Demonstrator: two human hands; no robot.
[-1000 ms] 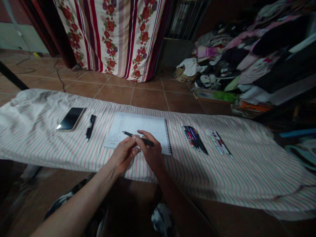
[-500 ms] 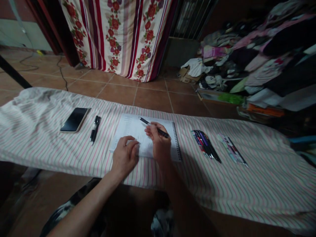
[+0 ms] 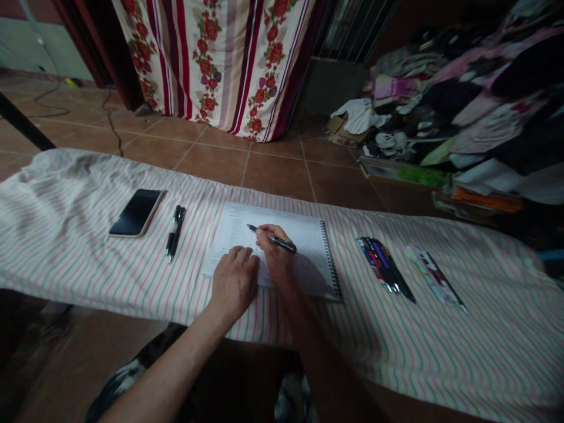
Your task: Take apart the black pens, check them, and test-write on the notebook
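A spiral notebook (image 3: 304, 235) lies on the striped cloth with faint writing on its page, its wire binding on the right side. My right hand (image 3: 277, 252) pinches a black pen (image 3: 284, 243) over the page, the slim end pointing up and left. Whether the tip touches the paper, I cannot tell. Resting on the lower left part of the notebook, my left hand (image 3: 235, 279) is palm down with its fingers loosely bent and holds nothing. Left of the notebook lie two black pens (image 3: 175, 232), side by side.
A phone (image 3: 137, 212) lies at the left on the striped cloth (image 3: 101, 264). On the right are a bundle of dark pens (image 3: 385, 267) and a smaller group of pale pens (image 3: 436, 276). Beyond stand a floral curtain (image 3: 229, 64) and a heap of clothes (image 3: 467, 106).
My right hand has moved slightly left and down across the page with the pen, which now lies at a flatter angle. The view has shifted a little, so the table things appear farther right.
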